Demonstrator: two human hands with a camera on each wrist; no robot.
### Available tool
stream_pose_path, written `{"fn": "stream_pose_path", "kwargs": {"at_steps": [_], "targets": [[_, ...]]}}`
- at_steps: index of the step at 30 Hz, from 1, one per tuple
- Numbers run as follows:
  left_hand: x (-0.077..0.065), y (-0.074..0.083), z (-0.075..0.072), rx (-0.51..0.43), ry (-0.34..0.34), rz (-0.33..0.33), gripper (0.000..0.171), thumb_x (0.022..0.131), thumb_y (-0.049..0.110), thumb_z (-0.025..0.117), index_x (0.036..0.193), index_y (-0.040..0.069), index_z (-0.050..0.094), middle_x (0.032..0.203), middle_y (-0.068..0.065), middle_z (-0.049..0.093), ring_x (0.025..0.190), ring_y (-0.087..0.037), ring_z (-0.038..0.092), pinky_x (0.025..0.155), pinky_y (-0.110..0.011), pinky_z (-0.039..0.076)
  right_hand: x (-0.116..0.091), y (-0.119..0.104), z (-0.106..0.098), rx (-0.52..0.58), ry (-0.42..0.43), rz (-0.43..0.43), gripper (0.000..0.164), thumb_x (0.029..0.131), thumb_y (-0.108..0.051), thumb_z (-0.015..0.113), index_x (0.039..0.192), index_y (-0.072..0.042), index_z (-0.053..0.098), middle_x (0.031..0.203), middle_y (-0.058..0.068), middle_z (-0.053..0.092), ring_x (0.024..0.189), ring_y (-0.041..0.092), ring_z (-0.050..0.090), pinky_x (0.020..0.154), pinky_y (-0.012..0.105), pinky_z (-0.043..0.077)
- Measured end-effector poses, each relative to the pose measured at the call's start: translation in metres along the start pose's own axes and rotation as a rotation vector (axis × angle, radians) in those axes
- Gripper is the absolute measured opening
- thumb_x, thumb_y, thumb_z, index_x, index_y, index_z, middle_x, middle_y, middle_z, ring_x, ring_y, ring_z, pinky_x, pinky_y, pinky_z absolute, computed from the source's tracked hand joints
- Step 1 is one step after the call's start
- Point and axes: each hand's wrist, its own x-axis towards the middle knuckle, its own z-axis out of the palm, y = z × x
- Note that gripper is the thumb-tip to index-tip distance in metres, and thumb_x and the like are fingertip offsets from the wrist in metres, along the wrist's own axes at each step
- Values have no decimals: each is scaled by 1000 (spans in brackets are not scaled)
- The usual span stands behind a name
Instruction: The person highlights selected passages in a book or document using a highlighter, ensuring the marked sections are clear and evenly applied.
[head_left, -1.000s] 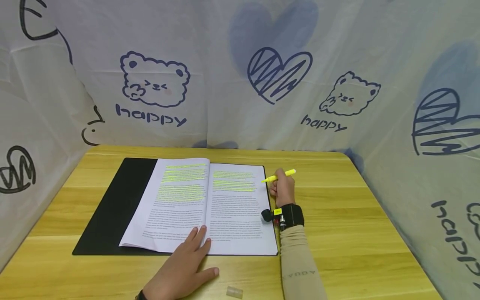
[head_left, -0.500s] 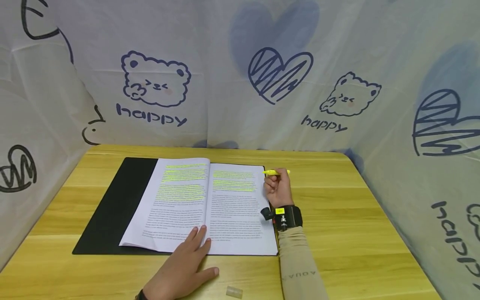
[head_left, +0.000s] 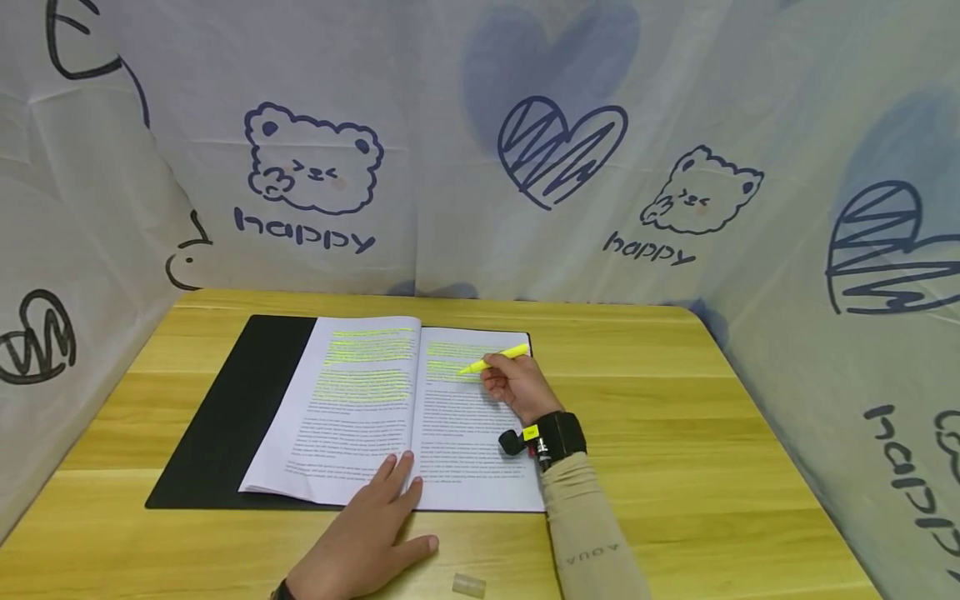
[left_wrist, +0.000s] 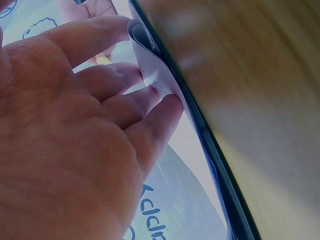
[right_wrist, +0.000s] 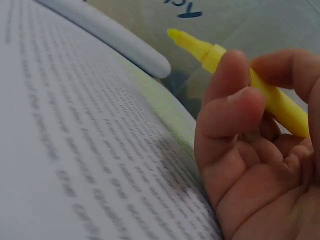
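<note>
Smooth plastic highlighter, matt paper booklet

On my wooden desk, a flat black folder carries an open white booklet. Over its right page is the yellow highlighter in my right grip; nearer me, a translucent cylinder.

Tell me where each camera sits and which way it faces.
Head: worn on the head, facing forward and down at the book on the table; left hand, right hand and right sleeve show.
Left wrist: worn there, looking along the left hand, which fills much of the picture, to the book's edge.
Right wrist: worn there, looking across the book at the highlighter; the right hand shows holding it.
Shared: head and right wrist both show the highlighter.
</note>
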Motion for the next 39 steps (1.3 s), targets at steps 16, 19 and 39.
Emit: {"fn": "stream_pose_path", "kwargs": {"at_steps": [16, 19, 39], "targets": [[0, 0, 0, -10, -15, -8, 83, 87, 64, 53, 142, 3, 43, 159, -12, 18, 146, -33, 9, 111, -56, 21, -1, 0, 17, -76, 76, 13, 35, 88, -29, 66, 100, 3, 61, 76, 8, 57, 58, 16, 48, 50, 24, 42], [0, -1, 0, -5, -12, -7, 83, 87, 64, 53, 142, 3, 43, 159, -11, 18, 146, -33, 9, 111, -56, 21, -1, -2, 18, -96, 107, 57, 30, 88, -27, 64, 96, 1, 59, 71, 5, 51, 55, 15, 42, 48, 25, 37], [1, 1, -1, -5, -22, -18, 84, 86, 65, 53, 143, 4, 43, 159, -10, 18, 146, -33, 9, 110, -56, 22, 1, 3, 24, -162, 96, -19, 32, 88, -28, 64, 98, 1, 57, 73, 7, 51, 57, 16, 44, 50, 27, 40]]}}
